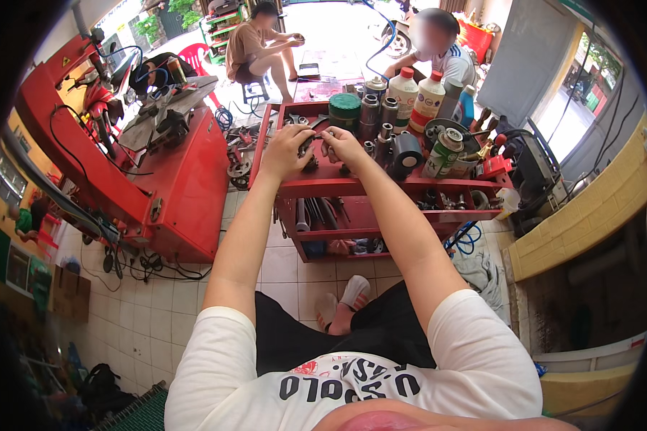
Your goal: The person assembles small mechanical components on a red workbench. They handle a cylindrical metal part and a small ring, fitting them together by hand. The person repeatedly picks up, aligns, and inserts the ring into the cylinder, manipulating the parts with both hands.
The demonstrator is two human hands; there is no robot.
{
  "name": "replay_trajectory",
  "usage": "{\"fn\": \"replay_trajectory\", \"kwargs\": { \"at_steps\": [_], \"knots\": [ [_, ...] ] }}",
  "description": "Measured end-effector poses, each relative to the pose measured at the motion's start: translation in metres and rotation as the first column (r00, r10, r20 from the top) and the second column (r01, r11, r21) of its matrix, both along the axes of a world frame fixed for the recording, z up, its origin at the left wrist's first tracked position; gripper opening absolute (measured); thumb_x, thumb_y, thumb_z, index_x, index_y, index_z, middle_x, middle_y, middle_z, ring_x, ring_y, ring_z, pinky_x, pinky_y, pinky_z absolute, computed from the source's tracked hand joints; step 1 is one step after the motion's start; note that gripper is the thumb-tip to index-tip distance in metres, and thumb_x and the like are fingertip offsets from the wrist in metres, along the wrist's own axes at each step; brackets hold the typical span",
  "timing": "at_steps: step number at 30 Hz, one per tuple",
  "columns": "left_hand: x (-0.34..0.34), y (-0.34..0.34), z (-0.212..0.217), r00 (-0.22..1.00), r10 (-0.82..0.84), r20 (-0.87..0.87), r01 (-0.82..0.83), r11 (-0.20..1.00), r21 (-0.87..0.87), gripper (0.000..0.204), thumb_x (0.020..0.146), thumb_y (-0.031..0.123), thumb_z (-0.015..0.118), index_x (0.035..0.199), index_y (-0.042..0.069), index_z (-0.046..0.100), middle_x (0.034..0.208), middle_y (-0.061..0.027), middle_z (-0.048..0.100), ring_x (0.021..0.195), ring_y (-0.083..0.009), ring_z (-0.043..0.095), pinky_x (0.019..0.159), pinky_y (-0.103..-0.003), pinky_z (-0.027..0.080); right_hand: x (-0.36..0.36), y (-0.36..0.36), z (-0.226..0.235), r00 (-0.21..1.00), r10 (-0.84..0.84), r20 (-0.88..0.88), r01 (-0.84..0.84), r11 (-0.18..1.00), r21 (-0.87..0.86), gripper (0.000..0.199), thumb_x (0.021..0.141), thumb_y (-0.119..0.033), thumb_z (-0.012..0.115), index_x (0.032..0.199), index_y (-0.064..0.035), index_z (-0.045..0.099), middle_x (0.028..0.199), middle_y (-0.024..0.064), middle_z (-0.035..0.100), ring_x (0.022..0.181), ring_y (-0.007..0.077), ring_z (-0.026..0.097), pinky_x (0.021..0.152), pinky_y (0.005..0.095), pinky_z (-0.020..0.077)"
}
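Both of my arms reach out over a red tool cart [316, 189]. My left hand [285, 151] is closed around a small dark metal part [307, 146] at the left side of the cart's top tray. Close beside it, my right hand [346, 149] has its fingers bent together at the part's right side. Whatever those fingers pinch is too small to make out. Just beyond my hands stand a green round tub [345, 111] and several metal cylinders, one of them a tall grey cylinder [369, 117]. A dark roll-like cylinder [406, 154] lies right of my right hand.
White bottles with red caps [429, 100] and a green-white spray can [444, 153] crowd the cart's right half. A red machine [187, 187] stands at left, cables on the floor below it. Beyond the cart, one person [255, 50] sits on a stool and another person [453, 65] is at right.
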State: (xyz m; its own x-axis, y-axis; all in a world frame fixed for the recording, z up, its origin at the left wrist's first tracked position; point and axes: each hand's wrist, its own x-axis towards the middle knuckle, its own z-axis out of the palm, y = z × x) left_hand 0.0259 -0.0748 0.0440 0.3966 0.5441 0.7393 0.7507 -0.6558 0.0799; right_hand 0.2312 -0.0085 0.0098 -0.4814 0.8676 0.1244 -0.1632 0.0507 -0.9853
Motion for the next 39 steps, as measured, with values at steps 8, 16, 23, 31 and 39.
{"fn": "replay_trajectory", "kwargs": {
  "at_steps": [8,16,23,31,39],
  "knots": [
    [0.006,-0.002,0.0,0.995,-0.063,0.075,0.064,0.998,0.0,0.024,0.087,0.012,0.075,0.11,0.006,0.07,0.114,-0.0106,0.071,0.108,-0.0307,0.067,0.094,-0.041,0.054,-0.002,-0.008,0.002,0.998,-0.033,0.047,0.029,0.997,0.075,0.027,0.106,-0.034,0.061,0.1,-0.0073,0.066,0.068,0.0007,0.062,0.051,0.0071,0.051,0.046,0.0236,0.0375],
    [0.001,0.002,-0.003,0.988,-0.105,0.11,0.103,0.994,0.019,0.018,0.087,0.008,0.073,0.105,0.004,0.068,0.107,-0.0118,0.071,0.103,-0.0323,0.068,0.09,-0.042,0.055,-0.006,-0.011,0.002,0.989,0.004,0.146,-0.019,0.994,0.106,0.029,0.107,-0.039,0.058,0.098,-0.0118,0.061,0.069,0.0002,0.059,0.052,0.0078,0.049,0.048,0.0238,0.038],
    [0.002,0.004,-0.003,0.99,-0.071,0.121,0.068,0.997,0.027,0.017,0.085,0.009,0.074,0.1,0.005,0.068,0.103,-0.0119,0.072,0.101,-0.0322,0.068,0.09,-0.043,0.055,-0.001,-0.005,0.003,0.997,-0.058,-0.059,0.062,0.996,0.07,0.025,0.105,-0.029,0.061,0.11,-0.0048,0.062,0.081,0.0044,0.067,0.049,0.0065,0.048,0.045,0.0249,0.04],
    [0.003,0.002,0.001,0.995,-0.075,0.072,0.067,0.993,0.101,0.017,0.085,0.007,0.075,0.1,0.004,0.068,0.102,-0.0102,0.07,0.099,-0.0302,0.067,0.088,-0.041,0.055,-0.003,-0.008,0.001,0.978,-0.165,0.125,0.133,0.964,0.229,0.026,0.107,-0.032,0.058,0.099,-0.0076,0.061,0.077,0.0011,0.066,0.05,0.0056,0.048,0.046,0.0253,0.0418],
    [0.003,0.004,-0.002,0.991,-0.085,0.098,0.08,0.995,0.059,0.017,0.086,0.01,0.075,0.101,0.004,0.069,0.104,-0.0103,0.07,0.102,-0.0308,0.067,0.09,-0.041,0.054,-0.004,-0.002,-0.002,0.966,-0.203,0.157,0.168,0.962,0.214,0.029,0.106,-0.037,0.058,0.097,-0.0093,0.063,0.071,0.0006,0.064,0.05,0.0055,0.048,0.044,0.025,0.0411]
  ]
}}
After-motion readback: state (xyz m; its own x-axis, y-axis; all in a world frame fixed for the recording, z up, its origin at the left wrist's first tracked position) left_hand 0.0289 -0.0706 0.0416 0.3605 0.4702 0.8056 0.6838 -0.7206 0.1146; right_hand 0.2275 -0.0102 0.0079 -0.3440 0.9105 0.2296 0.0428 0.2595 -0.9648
